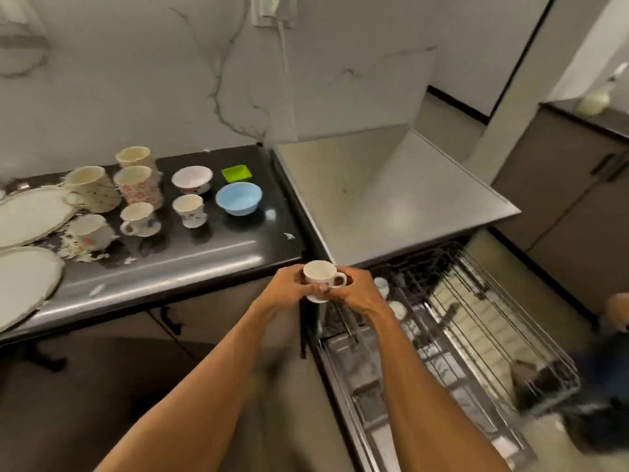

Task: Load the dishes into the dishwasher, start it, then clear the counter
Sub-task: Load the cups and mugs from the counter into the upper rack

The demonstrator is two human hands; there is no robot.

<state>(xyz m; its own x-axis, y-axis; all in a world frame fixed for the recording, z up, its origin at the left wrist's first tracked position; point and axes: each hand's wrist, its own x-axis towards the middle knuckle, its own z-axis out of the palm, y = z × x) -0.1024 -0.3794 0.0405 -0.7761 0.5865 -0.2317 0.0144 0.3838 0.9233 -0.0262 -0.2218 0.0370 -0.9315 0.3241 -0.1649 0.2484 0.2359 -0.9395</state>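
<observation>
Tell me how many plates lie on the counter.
2, both at the left end of the counter: the far plate beside the mugs, the near plate by the front edge. More may lie off-frame.

Kitchen corner, viewed from above. The far wall [136, 80] is clad in pale marble-look panels with grey veins. A white wall fitting [269, 11], blurred, sits high on it, and its cord [287, 80] hangs straight down. A glossy black counter [211, 260] runs along the left and shows soft streaks of reflected light. Beneath it are taupe cabinet fronts [102, 369] with a dark handle [172, 323]. At far right, a pale floor [442, 117] meets the wall at a dark skirting band [456, 103]. Further taupe cabinets [561, 206] stand at right under a second dark worktop [599, 119], on which a pale bottle [594, 101] stands, blurred.
</observation>
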